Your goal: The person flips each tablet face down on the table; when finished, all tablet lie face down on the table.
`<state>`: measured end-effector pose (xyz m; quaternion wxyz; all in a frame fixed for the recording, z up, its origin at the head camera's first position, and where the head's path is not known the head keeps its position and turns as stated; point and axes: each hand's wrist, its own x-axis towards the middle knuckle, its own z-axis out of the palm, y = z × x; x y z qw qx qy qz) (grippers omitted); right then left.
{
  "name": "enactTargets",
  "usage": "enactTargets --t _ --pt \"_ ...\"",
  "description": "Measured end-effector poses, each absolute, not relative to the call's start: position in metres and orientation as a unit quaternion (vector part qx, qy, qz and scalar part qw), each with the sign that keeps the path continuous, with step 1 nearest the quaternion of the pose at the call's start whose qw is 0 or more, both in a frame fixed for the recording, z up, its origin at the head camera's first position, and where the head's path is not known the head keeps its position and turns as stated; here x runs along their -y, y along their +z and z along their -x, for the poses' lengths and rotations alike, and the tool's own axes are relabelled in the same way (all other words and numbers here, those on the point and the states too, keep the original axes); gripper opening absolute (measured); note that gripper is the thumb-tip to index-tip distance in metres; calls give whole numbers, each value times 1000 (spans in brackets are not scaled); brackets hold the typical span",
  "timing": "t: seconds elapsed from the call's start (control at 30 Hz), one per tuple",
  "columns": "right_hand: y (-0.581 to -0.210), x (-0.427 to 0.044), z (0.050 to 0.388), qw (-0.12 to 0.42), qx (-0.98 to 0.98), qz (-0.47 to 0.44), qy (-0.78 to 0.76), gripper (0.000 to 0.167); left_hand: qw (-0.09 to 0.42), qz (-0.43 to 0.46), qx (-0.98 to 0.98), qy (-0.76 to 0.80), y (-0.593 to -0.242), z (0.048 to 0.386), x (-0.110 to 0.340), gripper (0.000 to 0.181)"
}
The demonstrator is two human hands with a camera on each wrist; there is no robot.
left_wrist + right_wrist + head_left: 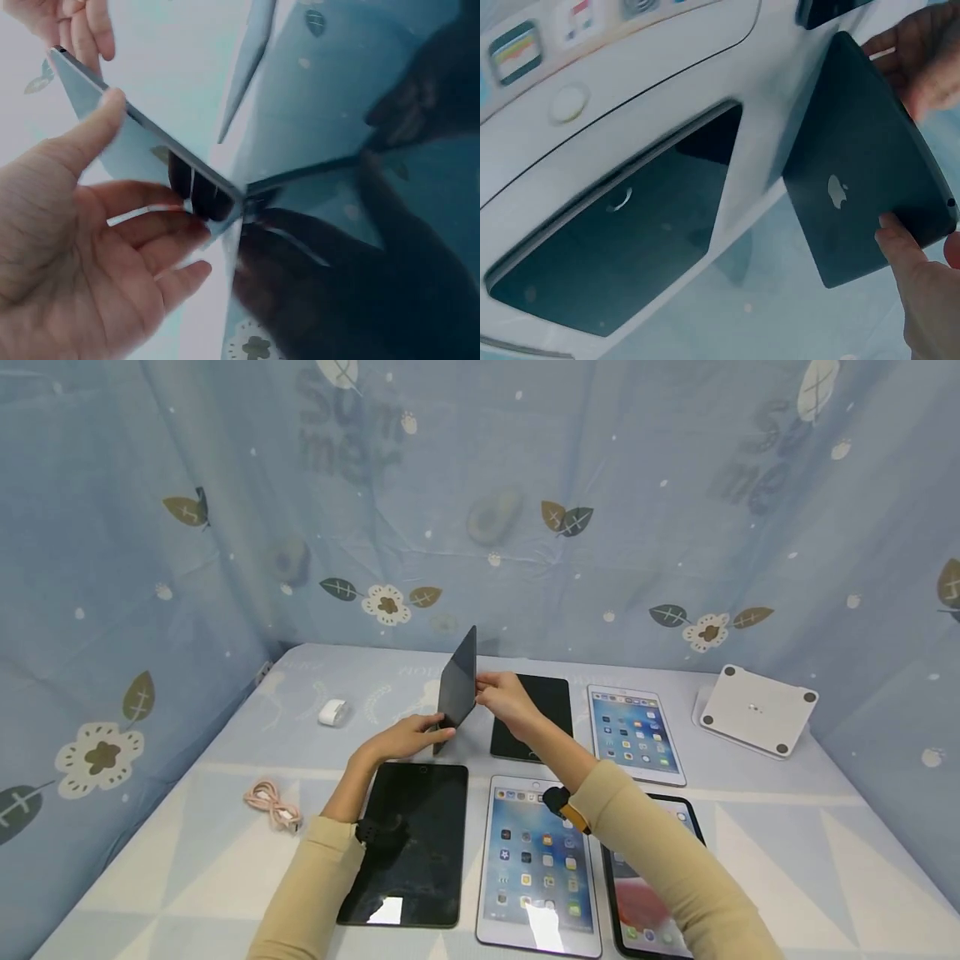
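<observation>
A dark tablet (457,681) stands on edge above the table, held between both hands. My left hand (405,739) grips its near lower end; in the left wrist view the thumb (101,131) lies at its edge and the fingers are by its glossy face. My right hand (510,697) pinches the far side, with a finger (900,244) on the back, where a pale apple logo (836,192) shows. Beneath my left forearm lies a black tablet (420,852), screen dark. Another dark tablet (551,702) lies flat behind my right hand.
A white tablet (536,868) with a lit screen lies in front, beside a black-framed lit tablet (637,902) partly under my right sleeve. Further back are a smaller white tablet (633,735) and a silver stand (757,710). At left sit a white charger (332,712) and a pink cable (273,806).
</observation>
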<state>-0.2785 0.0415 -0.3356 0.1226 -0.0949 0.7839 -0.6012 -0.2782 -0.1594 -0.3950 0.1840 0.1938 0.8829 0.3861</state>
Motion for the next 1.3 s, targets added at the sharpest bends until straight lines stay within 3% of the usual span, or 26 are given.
enactTargets --t 0.2,0.43,0.77,0.97,1.3 --pt "-339 -29 276 126 -762 124 -622 48 178 -205 -812 517 -382 278 168 63" --pt "-346 -16 273 153 -748 163 -625 46 159 -222 -790 548 -368 276 171 62" --pt "-365 1 276 185 -761 177 -597 44 59 -232 -801 549 -352 270 182 57" --pt "-377 12 278 226 -780 159 -562 51 43 -243 -808 535 -351 267 200 55" --pt "-388 18 278 231 -823 161 -494 52 38 -241 -819 519 -362 267 223 72"
